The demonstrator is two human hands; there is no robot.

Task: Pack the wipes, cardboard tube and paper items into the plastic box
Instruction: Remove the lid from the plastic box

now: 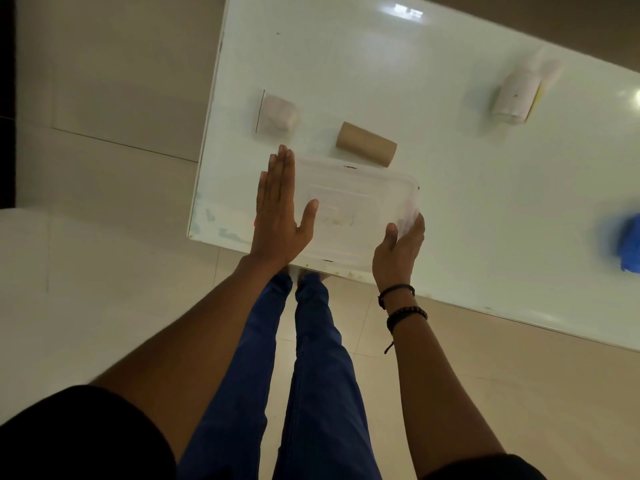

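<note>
A clear plastic box point(349, 209) with its lid on is seen at the near edge of a glossy white table point(398, 81), close to the table's near left corner. The left hand point(277, 216) is laid flat along the box's left end, fingers extended and together, thumb spread across the lid; nothing is clasped by it. The right hand point(398, 251) is curled around the box's near right corner, thumb on top and fingers wrapped around the side wall, so the box is gripped there. Dark bracelets point(401, 306) are worn on the right wrist.

A cardboard tube point(366, 143) is observed lying on its side just beyond the box's far edge, apart from it. A pale pack, apparently of wipes point(277, 114), rests further left, near the table's left edge. A folded bundle of white paper items point(519, 95) with a yellow edge lies well apart, toward the far right. A blue object point(628, 242), blurred and cut off by the frame, is noted at the right edge; its nature cannot be determined. Blue trousers point(311, 375) are visible below, over a tiled floor point(104, 237).
</note>
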